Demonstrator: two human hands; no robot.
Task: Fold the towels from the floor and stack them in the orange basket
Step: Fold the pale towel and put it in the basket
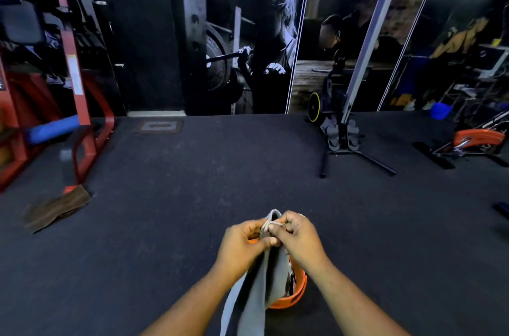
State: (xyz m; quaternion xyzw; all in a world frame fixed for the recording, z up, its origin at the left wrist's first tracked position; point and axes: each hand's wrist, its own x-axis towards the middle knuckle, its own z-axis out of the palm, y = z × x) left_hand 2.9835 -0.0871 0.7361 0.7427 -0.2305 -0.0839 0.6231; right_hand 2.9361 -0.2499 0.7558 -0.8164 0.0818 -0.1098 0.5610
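A grey towel (254, 291) hangs down in front of me, its top corners brought together. My left hand (242, 244) pinches the upper edge from the left, and my right hand (298, 239) pinches the same edge from the right, fingers curled on the cloth. Behind and below the towel stands the orange basket (296, 290) on the dark floor, mostly hidden by the towel and my arms. A brown towel (56, 209) lies loosely folded on the floor at the far left.
Red gym machine frame (80, 115) with a blue pad stands at left, near the brown towel. A black stand with a bar (341, 140) and an orange machine (479, 137) sit at the back right. Dark mat floor (192, 184) stretches between them.
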